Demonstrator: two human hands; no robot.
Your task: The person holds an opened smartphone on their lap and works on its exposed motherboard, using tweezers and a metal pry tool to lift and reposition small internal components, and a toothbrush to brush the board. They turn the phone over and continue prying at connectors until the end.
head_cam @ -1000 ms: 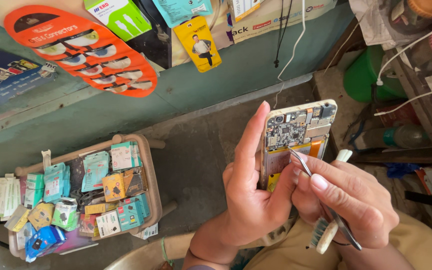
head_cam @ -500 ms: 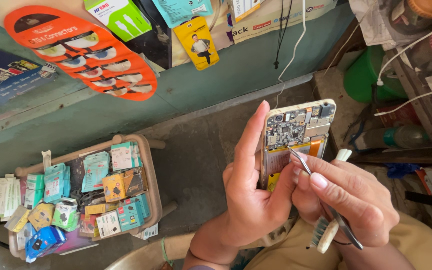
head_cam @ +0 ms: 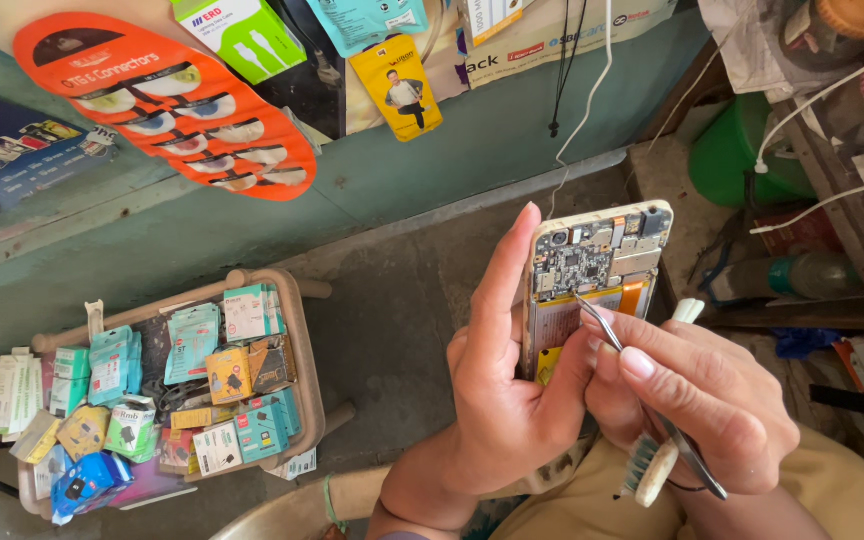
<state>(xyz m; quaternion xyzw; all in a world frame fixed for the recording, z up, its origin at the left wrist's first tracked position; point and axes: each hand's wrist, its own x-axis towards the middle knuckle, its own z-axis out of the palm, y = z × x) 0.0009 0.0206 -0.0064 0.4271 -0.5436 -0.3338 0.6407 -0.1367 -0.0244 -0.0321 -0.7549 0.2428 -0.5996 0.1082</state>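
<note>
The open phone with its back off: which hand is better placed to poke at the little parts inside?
The right hand, probably. It holds the tweezers, whose tips already sit on the open phone just below its circuit board. The left hand is wrapped around the phone, holding it upright.

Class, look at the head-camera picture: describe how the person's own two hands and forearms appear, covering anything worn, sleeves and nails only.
Both hands are bare, with no gloves or rings. The left hand shows a bare forearm with a thin green band at the wrist. The right hand has short, unpainted nails; its wrist is mostly out of frame, and no sleeve shows.
</note>
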